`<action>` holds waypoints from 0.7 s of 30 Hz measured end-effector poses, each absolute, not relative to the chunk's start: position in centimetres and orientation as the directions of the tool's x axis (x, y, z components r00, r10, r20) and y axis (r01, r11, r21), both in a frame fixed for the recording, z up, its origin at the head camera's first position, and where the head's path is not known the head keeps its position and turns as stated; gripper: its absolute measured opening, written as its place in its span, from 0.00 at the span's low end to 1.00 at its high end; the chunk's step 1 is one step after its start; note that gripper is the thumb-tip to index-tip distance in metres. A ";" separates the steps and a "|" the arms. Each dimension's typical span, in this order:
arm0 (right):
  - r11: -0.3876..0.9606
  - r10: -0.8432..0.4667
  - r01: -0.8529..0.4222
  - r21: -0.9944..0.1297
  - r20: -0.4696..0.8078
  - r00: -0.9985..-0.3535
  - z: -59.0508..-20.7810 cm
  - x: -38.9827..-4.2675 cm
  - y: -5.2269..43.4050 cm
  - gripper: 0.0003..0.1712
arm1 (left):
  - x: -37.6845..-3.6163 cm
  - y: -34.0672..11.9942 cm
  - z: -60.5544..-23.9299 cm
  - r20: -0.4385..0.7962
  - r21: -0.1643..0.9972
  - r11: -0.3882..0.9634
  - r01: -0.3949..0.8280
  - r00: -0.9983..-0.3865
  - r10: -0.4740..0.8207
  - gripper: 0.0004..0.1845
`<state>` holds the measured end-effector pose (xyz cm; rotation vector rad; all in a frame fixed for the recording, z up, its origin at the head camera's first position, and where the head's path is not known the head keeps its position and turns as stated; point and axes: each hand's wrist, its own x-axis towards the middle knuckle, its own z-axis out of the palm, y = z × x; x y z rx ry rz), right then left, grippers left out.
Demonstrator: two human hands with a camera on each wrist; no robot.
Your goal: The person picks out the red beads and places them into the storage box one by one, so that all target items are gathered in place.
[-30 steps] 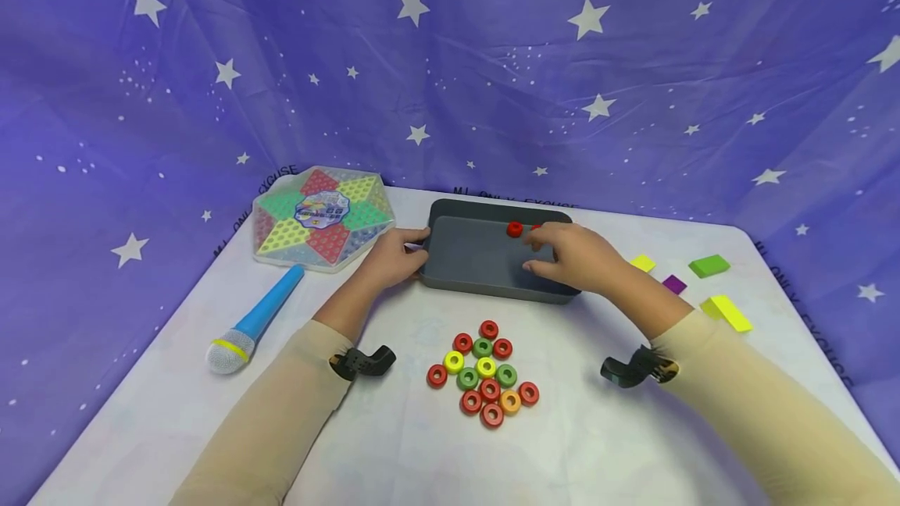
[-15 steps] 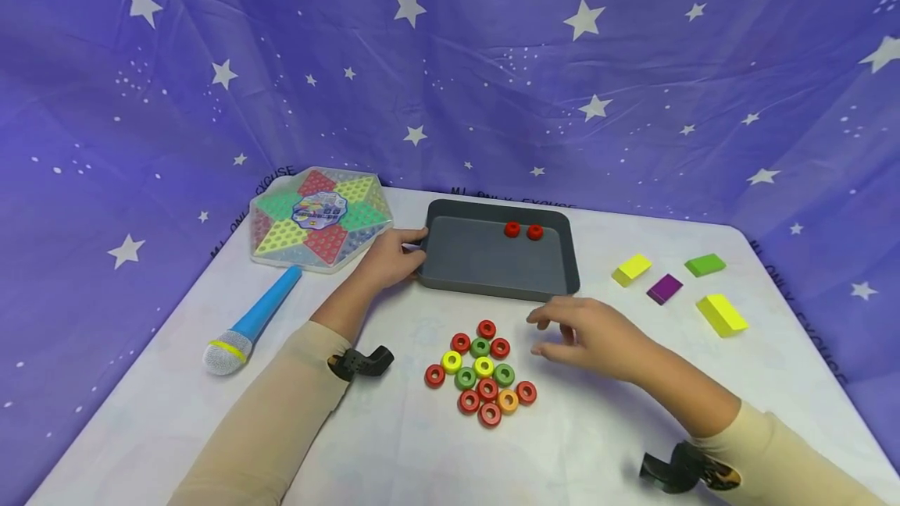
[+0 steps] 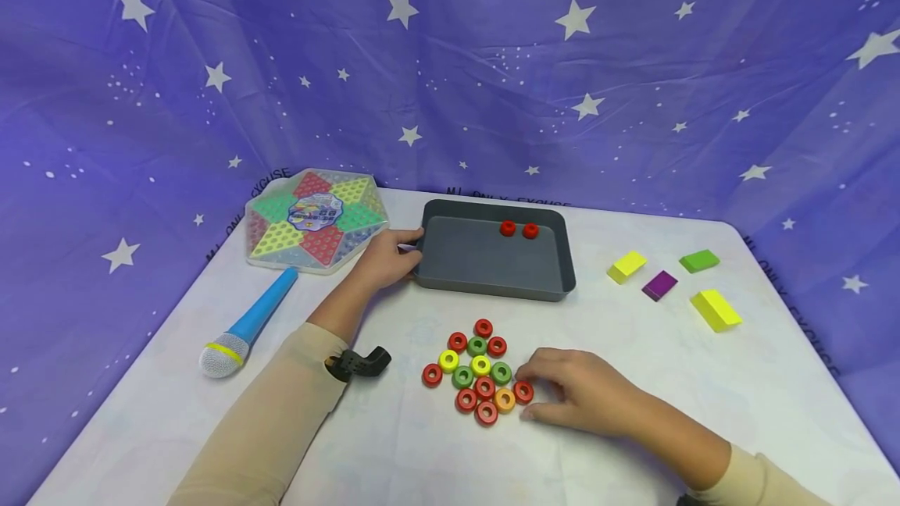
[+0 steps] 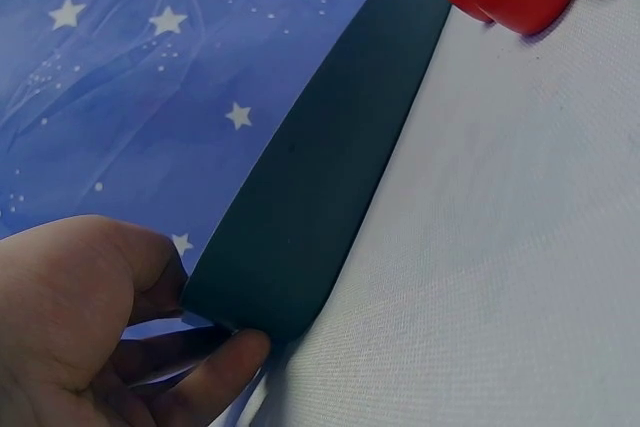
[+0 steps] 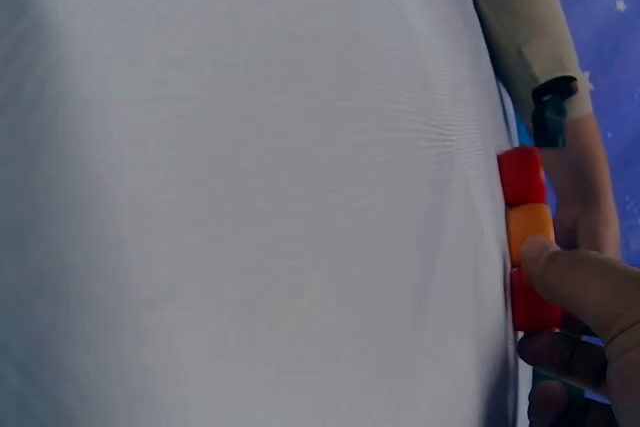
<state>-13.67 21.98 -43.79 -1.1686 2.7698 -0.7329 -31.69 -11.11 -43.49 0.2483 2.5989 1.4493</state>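
Observation:
My left hand [image 3: 406, 253] grips the left end of a dark grey tray [image 3: 492, 287]; the left wrist view shows thumb and fingers wrapped round the tray's [image 4: 320, 177] corner. Two red rings [image 3: 519, 229] lie at the tray's far side. In front of the tray sits a cluster of red, green, yellow and orange rings [image 3: 478, 369]. My right hand [image 3: 529, 395] pinches the red ring [image 3: 522, 390] at the cluster's right edge between thumb and forefinger. In the right wrist view the fingertips [image 5: 545, 259] close on that red ring [image 5: 530, 309], beside an orange ring [image 5: 528, 229].
A hexagonal checkers board [image 3: 315, 217] and a blue toy microphone [image 3: 249, 322] lie left of the tray. Yellow [image 3: 626, 265], purple [image 3: 659, 285], green [image 3: 699, 260] and yellow [image 3: 716, 309] blocks lie to the right. A starred purple curtain rises behind the white table.
My right hand left the tray, where a second red ring now lies, and drew back toward me to the cluster's right edge. The left hand has kept its hold.

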 end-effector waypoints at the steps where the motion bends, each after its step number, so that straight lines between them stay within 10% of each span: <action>1: 0.600 -0.687 -0.665 -0.444 0.140 -0.713 -43.9 -13.6 22.0 0.16 | -31.7 -11.1 -43.5 -0.055 0.852 0.519 0.069 -0.974 0.220 0.30; 21: 0.569 -0.712 -0.706 -0.422 0.177 -0.680 -40.7 -16.1 22.5 0.16 | -31.7 -11.2 -43.4 -0.055 0.848 0.525 0.069 -0.975 0.217 0.31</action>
